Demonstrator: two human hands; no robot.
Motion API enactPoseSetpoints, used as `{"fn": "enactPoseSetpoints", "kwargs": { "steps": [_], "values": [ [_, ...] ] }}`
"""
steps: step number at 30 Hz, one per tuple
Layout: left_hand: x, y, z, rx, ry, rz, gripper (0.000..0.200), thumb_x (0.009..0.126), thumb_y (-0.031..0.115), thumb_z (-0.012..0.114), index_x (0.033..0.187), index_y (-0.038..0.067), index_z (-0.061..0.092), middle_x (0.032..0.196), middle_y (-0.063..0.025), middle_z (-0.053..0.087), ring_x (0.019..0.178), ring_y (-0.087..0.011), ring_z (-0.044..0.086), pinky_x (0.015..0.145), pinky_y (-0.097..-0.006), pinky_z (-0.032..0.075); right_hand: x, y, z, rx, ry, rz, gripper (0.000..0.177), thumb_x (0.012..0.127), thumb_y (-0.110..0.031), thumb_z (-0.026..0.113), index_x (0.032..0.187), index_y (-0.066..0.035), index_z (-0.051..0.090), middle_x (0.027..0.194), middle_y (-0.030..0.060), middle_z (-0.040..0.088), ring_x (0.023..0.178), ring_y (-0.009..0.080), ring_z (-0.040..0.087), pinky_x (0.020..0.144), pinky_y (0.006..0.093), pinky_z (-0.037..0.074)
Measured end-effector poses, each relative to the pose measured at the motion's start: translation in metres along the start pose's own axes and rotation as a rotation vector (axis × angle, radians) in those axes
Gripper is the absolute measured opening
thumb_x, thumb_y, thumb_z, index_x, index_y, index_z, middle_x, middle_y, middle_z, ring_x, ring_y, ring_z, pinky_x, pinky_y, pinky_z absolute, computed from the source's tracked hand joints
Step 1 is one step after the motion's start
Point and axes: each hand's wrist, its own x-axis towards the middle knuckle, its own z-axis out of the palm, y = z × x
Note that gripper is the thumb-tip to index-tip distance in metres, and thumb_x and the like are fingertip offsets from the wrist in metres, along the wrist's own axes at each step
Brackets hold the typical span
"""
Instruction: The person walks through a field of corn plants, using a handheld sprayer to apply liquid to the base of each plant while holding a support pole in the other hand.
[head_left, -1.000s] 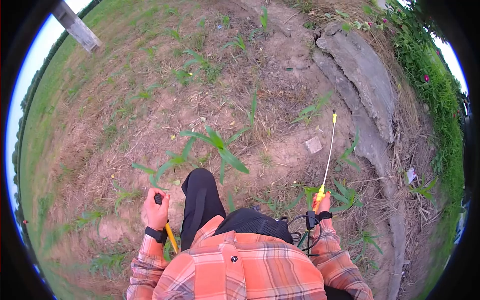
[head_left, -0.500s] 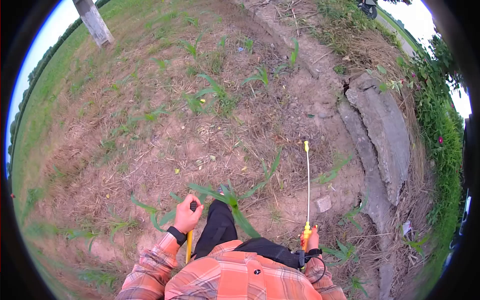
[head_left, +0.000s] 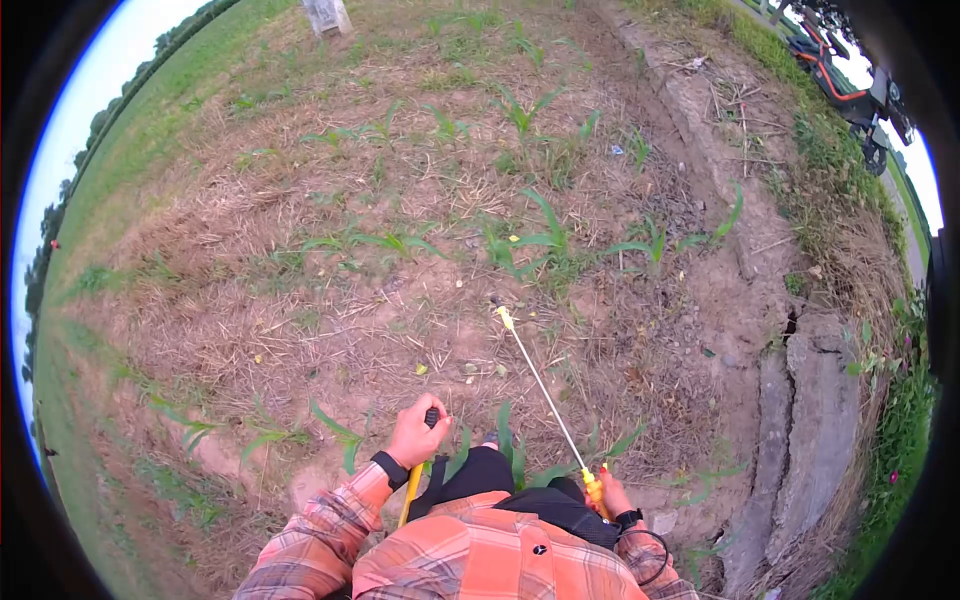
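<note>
My left hand (head_left: 410,440) is closed around the black grip of a yellow lever (head_left: 410,495), low in front of my body. The lever's lower end is hidden beside my shirt. In my right hand (head_left: 616,497), the fingers wrap the yellow handle of a spray wand (head_left: 547,396). The thin pale shaft slants forward and to the left, ending in a yellow nozzle (head_left: 505,318) over dry soil and straw. A dark hose loops near my right wrist. Young maize plants (head_left: 545,235) grow ahead of the nozzle.
Cracked concrete slabs (head_left: 815,440) run along the right side, with flowering green plants (head_left: 905,470) beyond. A vehicle with red trim (head_left: 840,85) stands at the upper right. The base of a pale post (head_left: 327,15) shows at the top.
The wand has swung from pointing nearly straight ahead to slanting left. My view has turned, so the post and slabs appear farther right and more of the vehicle shows. Both hands keep their grips.
</note>
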Motion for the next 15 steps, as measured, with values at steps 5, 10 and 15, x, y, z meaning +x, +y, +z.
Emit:
{"fn": "enactPoseSetpoints", "kwargs": {
  "steps": [5, 10, 15],
  "values": [
    [0.012, 0.025, -0.019, -0.016, 0.106, -0.005, 0.014, 0.069, 0.012, 0.06, 0.074, 0.007, 0.048, 0.056, -0.0022, 0.047, 0.051, -0.0104, 0.045, 0.048, -0.0253, 0.037, 0.016, -0.06, -0.009, -0.032, 0.021, -0.01, 0.061, 0.079, -0.058, 0.026, 0.069, -0.003, 0.049, 0.047, 0.005, 0.046, 0.033, 0.0139, 0.039, 0.031, 0.0251, 0.029],
    [0.018, 0.036, -0.029, -0.031, 0.244, 0.016, 0.012, 0.071, 0.009, 0.057, 0.074, 0.006, 0.047, 0.058, -0.0058, 0.05, 0.052, -0.0151, 0.051, 0.048, -0.0273, 0.039, 0.051, -0.096, -0.049, 0.059, 0.166, -0.147, 0.06, 0.079, -0.059, 0.023, 0.065, -0.005, 0.047, 0.046, 0.0059, 0.046, 0.031, 0.0145, 0.038, 0.03, 0.0263, 0.03],
    [0.017, 0.05, -0.023, 0.034, 0.478, 0.062, 0.013, 0.07, 0.01, 0.058, 0.075, 0.006, 0.047, 0.059, -0.007, 0.051, 0.054, -0.0188, 0.053, 0.05, -0.0287, 0.04, 0.086, -0.148, -0.11, 0.205, 0.209, -0.189, 0.056, 0.078, -0.056, 0.023, 0.066, -0.007, 0.047, 0.047, 0.0054, 0.046, 0.034, 0.0157, 0.039, 0.031, 0.0264, 0.031]
  ]
}}
